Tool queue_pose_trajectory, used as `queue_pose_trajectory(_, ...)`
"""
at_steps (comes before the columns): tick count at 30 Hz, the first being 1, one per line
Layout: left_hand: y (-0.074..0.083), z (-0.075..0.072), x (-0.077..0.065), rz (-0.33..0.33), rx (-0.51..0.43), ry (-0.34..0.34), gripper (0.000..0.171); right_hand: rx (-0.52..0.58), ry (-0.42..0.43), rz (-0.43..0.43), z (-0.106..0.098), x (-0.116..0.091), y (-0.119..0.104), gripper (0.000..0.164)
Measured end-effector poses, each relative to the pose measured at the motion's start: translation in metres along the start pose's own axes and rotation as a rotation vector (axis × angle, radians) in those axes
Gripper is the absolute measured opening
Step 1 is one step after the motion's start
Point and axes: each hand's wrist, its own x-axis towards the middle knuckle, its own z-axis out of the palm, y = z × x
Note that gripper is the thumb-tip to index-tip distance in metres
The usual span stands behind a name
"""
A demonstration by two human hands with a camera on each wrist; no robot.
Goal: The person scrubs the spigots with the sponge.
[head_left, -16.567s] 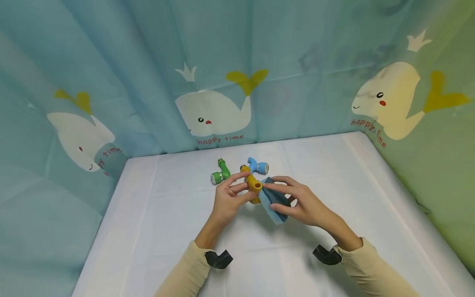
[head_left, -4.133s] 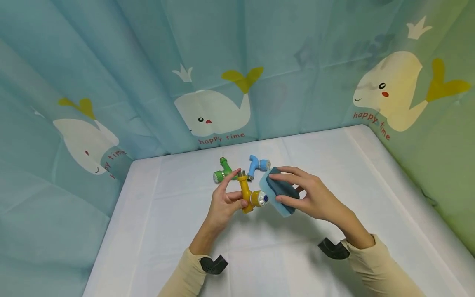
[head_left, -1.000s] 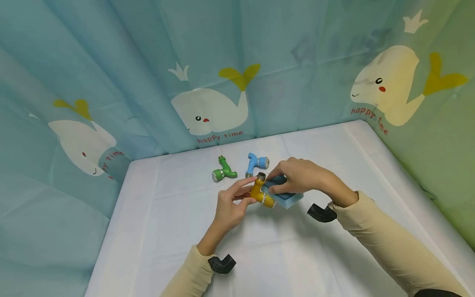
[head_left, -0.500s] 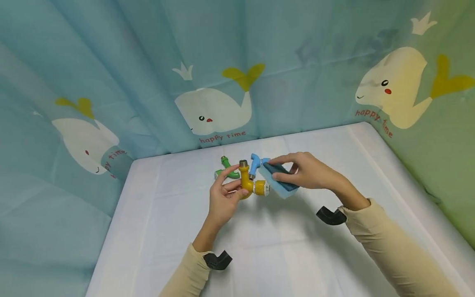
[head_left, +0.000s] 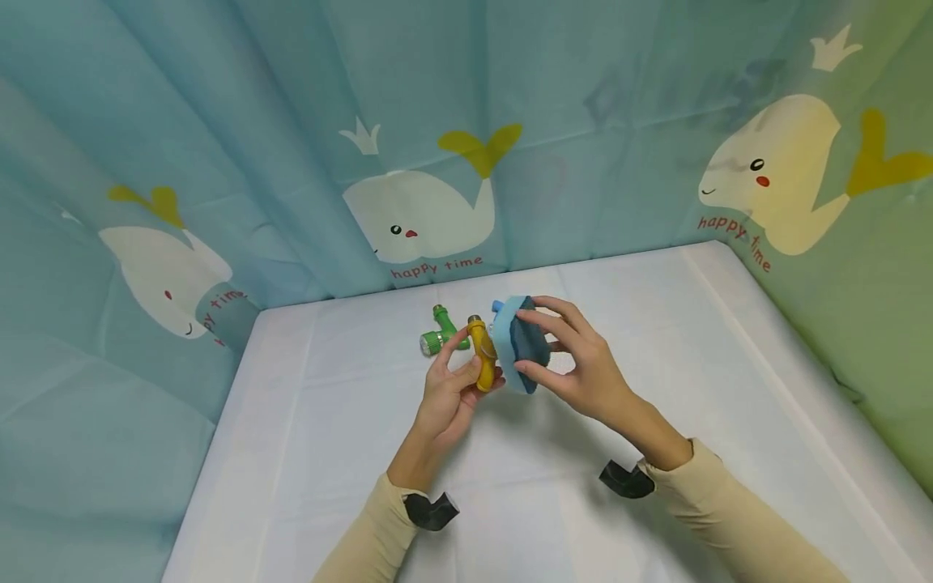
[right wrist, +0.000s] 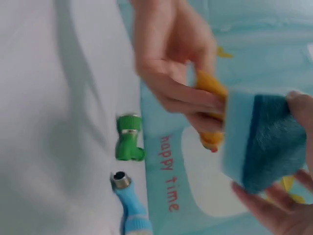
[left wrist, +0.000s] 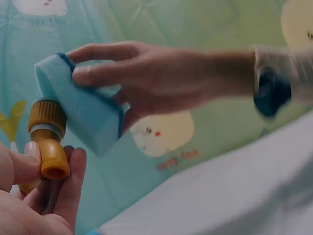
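Note:
Pinched between the left hand's (head_left: 442, 401) thumb and fingers, a yellow faucet (head_left: 481, 360) is held up above the table, its threaded metal end upward in the head view. The right hand (head_left: 594, 372) grips a two-layer sponge (head_left: 508, 344), light blue foam on one side and a dark blue scouring layer on the other. In the left wrist view the foam lies against the faucet's ribbed knob (left wrist: 47, 115). From the right wrist, the sponge (right wrist: 274, 142) overlaps part of the yellow faucet (right wrist: 211, 84).
A green faucet (head_left: 437, 341) lies on the white-covered table (head_left: 328, 453) behind the left hand. Beside it is a light blue faucet (right wrist: 131, 200), mostly hidden behind the sponge in the head view. A blue curtain with whale prints (head_left: 423, 219) hangs along the table's back edge.
Since half a second ago the sponge has moved left and turned more upright, up to the yellow faucet. The faucet has been turned so its knob no longer shows in the head view.

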Motion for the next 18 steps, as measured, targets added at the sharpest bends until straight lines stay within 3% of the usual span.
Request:
queue_pose_trajectory(2, 0.000, 0.003, -0.001, -0.023, -0.034, -0.009, 0.058, -0.055, 0.040, -0.071, 0.002, 0.001, 0.000, 0.058)
queue_pose_trajectory(7, 0.002, 0.008, -0.002, -0.050, -0.093, 0.005, 0.054, -0.100, 0.138, -0.134, 0.005, 0.000, 0.001, 0.051)
queue_pose_trajectory(13, 0.002, 0.013, -0.003, -0.077, -0.098, -0.074, 0.053, -0.115, 0.200, -0.250, 0.011, 0.000, -0.001, 0.046)
queue_pose_trajectory(15, 0.003, 0.011, -0.004, -0.074, -0.095, -0.108, 0.055, -0.116, 0.223, -0.218, 0.009, 0.000, 0.003, 0.048)
queue_pose_trajectory(18, 0.004, 0.007, -0.005, -0.024, -0.018, -0.163, 0.059, -0.003, 0.176, -0.054, -0.001, 0.000, 0.007, 0.053)
